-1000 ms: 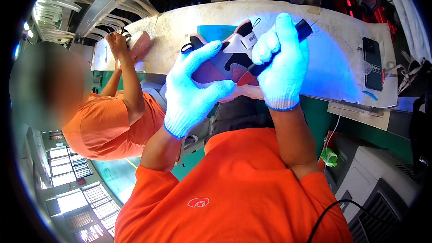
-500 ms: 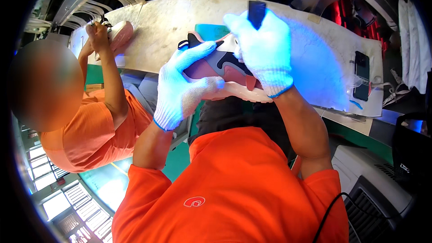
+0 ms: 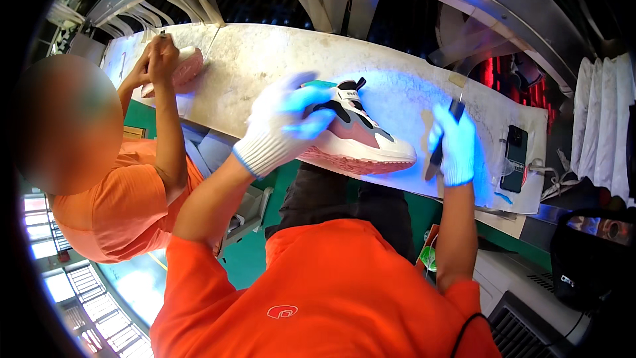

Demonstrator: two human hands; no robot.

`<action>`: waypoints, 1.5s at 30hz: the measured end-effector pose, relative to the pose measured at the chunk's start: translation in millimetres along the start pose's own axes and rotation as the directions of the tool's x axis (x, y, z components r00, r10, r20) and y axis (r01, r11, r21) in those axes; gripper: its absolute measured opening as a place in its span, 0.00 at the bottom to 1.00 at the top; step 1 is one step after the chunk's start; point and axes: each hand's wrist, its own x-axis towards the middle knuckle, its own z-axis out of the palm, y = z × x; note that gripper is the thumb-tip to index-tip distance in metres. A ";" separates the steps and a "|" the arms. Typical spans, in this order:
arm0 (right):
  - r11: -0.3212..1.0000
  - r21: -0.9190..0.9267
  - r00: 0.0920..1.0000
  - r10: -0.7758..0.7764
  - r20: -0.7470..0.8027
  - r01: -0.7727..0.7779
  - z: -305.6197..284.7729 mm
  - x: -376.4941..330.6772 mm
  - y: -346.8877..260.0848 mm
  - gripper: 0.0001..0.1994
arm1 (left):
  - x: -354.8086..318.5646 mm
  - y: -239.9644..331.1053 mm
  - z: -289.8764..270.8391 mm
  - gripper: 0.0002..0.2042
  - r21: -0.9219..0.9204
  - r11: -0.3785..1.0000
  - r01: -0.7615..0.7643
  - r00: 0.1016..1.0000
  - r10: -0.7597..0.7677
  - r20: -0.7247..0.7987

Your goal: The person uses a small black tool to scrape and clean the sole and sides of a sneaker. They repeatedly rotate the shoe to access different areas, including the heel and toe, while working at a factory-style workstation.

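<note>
Workbench point(image 3: 265, 59): left hand point(image 3: 288, 126) steadies sneaker point(image 3: 361, 139); right hand point(image 3: 454, 146) grips tool point(image 3: 442, 139).

Both gloved hands are reaching forward, forearms bare: the left hand point(image 3: 288, 122) is curling its fingers, the right hand point(image 3: 452, 144) is gripping closed.

A dark phone point(image 3: 514, 158) lies on the worktop point(image 3: 265, 59) near its right end, screen up and unlit. Below the worktop's front edge hangs a small green and white label point(image 3: 430, 256). Right of the phone, a black bag point(image 3: 583, 272) bears a small white mark.
</note>
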 end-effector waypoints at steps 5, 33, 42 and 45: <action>0.974 0.189 0.988 -0.137 0.066 0.122 -38.6 -34.0 45.2 0.08 | 41.7 44.7 60.3 0.07 0.075 0.824 -0.561 0.807 0.524 0.273; 0.990 -0.096 0.981 -0.090 0.171 0.108 -30.8 -9.3 27.8 0.18 | 10.2 138.3 -17.8 0.43 -0.220 0.894 -0.391 0.920 0.380 -0.093; 0.917 -0.247 0.891 -0.196 0.409 0.315 -15.9 -29.4 -16.0 0.14 | -44.2 -50.1 17.6 0.36 0.246 0.845 -0.474 0.880 0.462 0.108; 0.915 -0.251 0.912 -0.218 0.346 0.314 -6.6 -45.8 -18.1 0.13 | -53.7 -22.4 22.8 0.48 0.231 0.893 -0.388 0.922 0.372 0.110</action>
